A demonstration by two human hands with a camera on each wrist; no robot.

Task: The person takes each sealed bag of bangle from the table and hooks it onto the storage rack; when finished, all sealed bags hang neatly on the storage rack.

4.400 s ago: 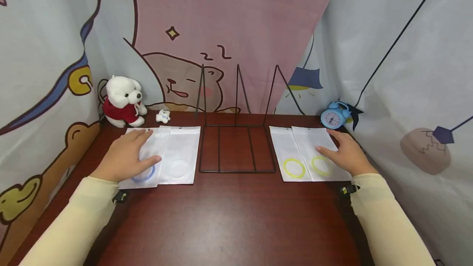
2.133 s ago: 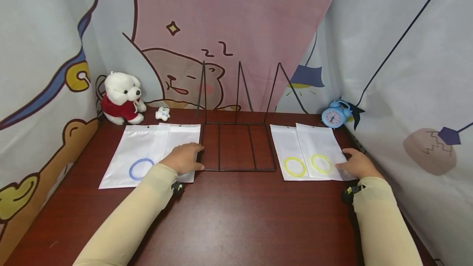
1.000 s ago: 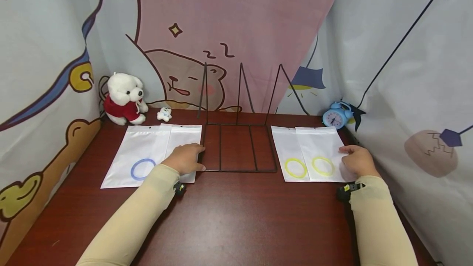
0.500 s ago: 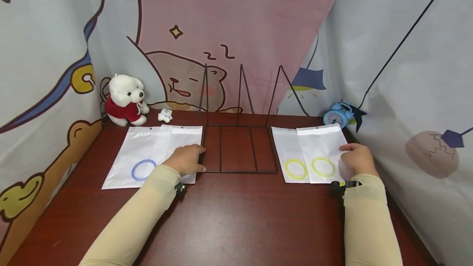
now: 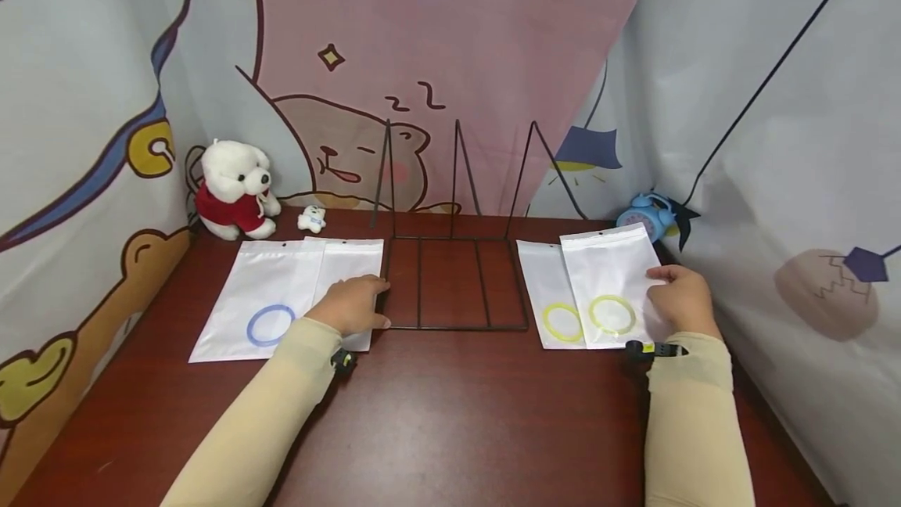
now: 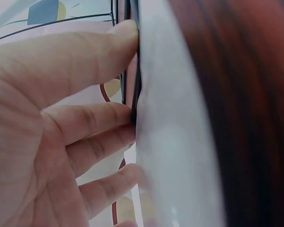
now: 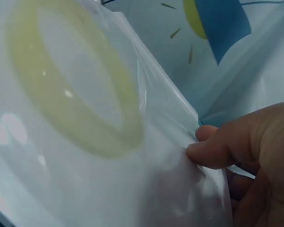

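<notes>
My right hand pinches the right edge of a white pouch with a yellow ring on it; the pouch's far end is raised. In the right wrist view, thumb and forefinger of the hand hold the pouch edge. Beside it lies another yellow-ringed pouch, partly overlapped. My left hand grips the left side of a black wire rack, over a white pouch. In the left wrist view, thumb and fingers of the hand touch the rack's dark wire.
A pouch with a blue ring lies at the left. Behind it are a white plush bear in red and a small white figure. A blue alarm clock stands behind the right pouch. Printed curtains surround the brown table.
My left hand has moved from the blue-ringed pouch to the rack. My right hand has taken hold of the outer yellow-ringed pouch's edge and lifted its far end, now partly covering the clock.
</notes>
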